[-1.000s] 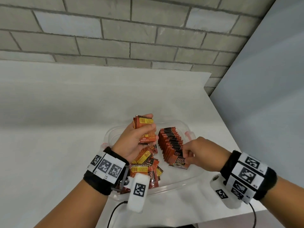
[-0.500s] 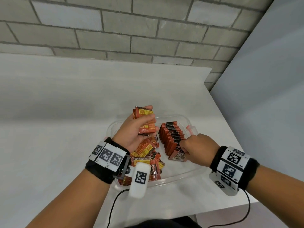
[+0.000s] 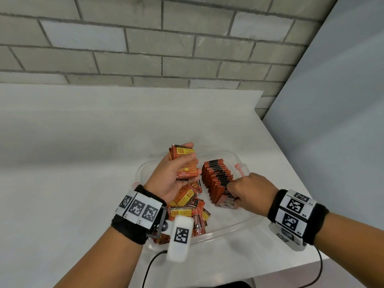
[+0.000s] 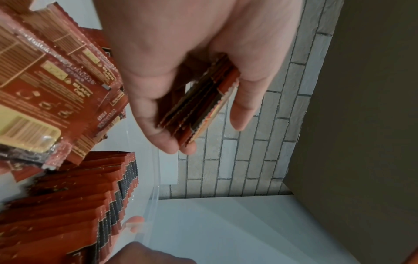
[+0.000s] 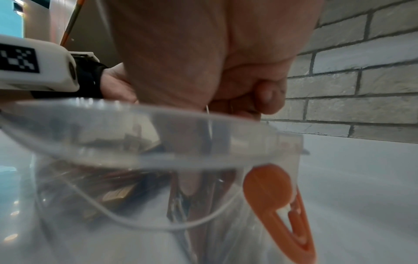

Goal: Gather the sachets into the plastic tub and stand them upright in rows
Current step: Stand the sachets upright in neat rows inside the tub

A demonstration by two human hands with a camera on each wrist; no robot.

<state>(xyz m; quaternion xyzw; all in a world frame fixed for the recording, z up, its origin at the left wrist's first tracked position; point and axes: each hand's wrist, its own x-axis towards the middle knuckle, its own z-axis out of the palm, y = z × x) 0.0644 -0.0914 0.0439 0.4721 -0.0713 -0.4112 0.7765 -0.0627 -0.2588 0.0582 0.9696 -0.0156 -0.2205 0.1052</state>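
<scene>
Inside the clear plastic tub [image 3: 245, 222], the right hand [image 3: 252, 190] pinches a glossy red row sachet [image 3: 227, 201]; the left hand [image 3: 170, 175] clasps a crinkly serrated stack [image 3: 185, 163].

We wear a black wristband [image 3: 133, 227] on our left wrist and another black wristband [image 3: 311, 221] on our right, each wrapped with white square-code tags. A white camera pod [image 3: 179, 238] with its own code hangs under each wrist, trailing a thin black cable [image 3: 149, 267]. Our forearms are bare.
</scene>
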